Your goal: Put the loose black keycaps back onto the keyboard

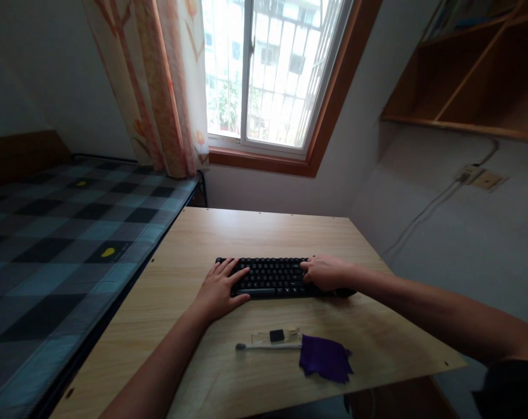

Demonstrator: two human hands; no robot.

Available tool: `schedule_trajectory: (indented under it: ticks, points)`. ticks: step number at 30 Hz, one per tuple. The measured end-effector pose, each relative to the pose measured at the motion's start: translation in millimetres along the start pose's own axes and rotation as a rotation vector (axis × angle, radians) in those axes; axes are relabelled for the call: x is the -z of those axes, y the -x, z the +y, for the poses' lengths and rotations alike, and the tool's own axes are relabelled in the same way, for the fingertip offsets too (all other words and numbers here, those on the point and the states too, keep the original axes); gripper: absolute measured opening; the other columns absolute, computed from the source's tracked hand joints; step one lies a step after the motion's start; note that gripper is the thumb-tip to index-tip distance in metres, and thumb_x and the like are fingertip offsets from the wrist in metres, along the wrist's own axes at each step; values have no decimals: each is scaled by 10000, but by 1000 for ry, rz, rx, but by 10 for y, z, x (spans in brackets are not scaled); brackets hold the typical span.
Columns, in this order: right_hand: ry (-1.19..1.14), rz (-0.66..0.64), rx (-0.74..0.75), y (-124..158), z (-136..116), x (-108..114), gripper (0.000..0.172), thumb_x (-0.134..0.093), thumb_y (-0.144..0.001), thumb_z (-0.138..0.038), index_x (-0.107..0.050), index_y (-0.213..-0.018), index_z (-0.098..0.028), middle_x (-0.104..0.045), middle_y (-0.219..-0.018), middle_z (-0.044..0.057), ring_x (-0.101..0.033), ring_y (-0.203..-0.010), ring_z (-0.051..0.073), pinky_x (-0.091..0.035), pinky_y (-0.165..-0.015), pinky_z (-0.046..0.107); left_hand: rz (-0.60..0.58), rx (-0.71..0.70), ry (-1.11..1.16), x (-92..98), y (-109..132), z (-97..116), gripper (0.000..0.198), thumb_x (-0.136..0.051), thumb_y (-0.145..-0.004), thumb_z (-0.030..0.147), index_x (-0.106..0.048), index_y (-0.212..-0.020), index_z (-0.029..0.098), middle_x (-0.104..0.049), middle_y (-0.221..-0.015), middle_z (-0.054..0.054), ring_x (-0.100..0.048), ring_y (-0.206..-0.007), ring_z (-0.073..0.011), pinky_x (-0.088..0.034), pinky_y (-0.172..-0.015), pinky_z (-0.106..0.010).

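A black keyboard point(275, 276) lies across the middle of a light wooden desk point(264, 233). My left hand point(220, 288) rests flat on its left end, fingers spread over the keys, thumb along the front edge. My right hand point(327, 272) lies on the right end with the fingers curled down onto the keys, holding nothing. Nearer to me on the desk lie a small brush with a pale handle point(268, 346), a small black keycap point(277, 335) on a clear plastic piece, and a crumpled purple cloth point(325, 358).
A bed with a dark checked cover point(59, 244) runs along the desk's left side. A window point(268, 75) with a patterned curtain point(159, 87) is behind the desk. Wooden shelves point(473, 75) and a wall socket point(480, 176) with a cable are on the right wall.
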State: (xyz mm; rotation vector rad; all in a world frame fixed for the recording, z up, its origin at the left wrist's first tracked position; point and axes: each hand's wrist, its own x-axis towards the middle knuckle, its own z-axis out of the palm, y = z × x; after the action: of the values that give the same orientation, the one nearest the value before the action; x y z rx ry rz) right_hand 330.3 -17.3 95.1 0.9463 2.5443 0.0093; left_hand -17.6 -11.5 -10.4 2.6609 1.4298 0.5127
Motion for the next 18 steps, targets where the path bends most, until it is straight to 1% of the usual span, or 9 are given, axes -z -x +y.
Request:
schedule_trajectory:
  ticks: [3, 7, 12, 15, 18]
  points:
    - [38, 3, 18, 80, -57, -56, 174, -625, -824, -175, -778, -888, -224, -658, -1000, 97, -576, -734, 181, -372, -619, 292, 13, 1, -1, -14, -1, -6, 706, -676, -797, 649, -547, -1436, 378, -404, -1595, -42, -344, -1461, -367, -238, -1192, -568]
    - [58, 55, -24, 188, -144, -133, 178, -649, -835, -206, -781, -948, -241, -645, -966, 95, -585, -714, 185, -354, -587, 290, 12, -19, 1, -21, 0, -19, 716, -678, -796, 654, -538, -1442, 380, -396, -1600, -38, -335, -1466, -363, -238, -1195, -565]
    - [55, 142, -29, 314, -240, -254, 227, -609, -883, -193, -759, -1045, -244, -640, -1023, 106, -605, -734, 175, -386, -615, 281, -7, -23, -6, -5, 1, -24, 709, -680, -802, 643, -534, -1446, 383, -398, -1598, -46, -343, -1464, -357, -258, -1187, -563]
    - [47, 153, -24, 359, -292, -303, 269, -627, -860, -163, -742, -1093, -231, -639, -1016, 105, -608, -742, 184, -391, -615, 284, -6, -27, -4, 4, 1, -22, 704, -679, -805, 644, -533, -1445, 390, -390, -1604, -44, -343, -1465, -358, -255, -1190, -567]
    - [42, 139, -24, 410, -336, -306, 255, -657, -808, -133, -745, -1034, -212, -635, -991, 101, -611, -781, 205, -380, -609, 283, -8, -29, -1, 12, 2, -20, 699, -677, -811, 640, -532, -1447, 389, -378, -1611, -37, -341, -1466, -364, -258, -1190, -571]
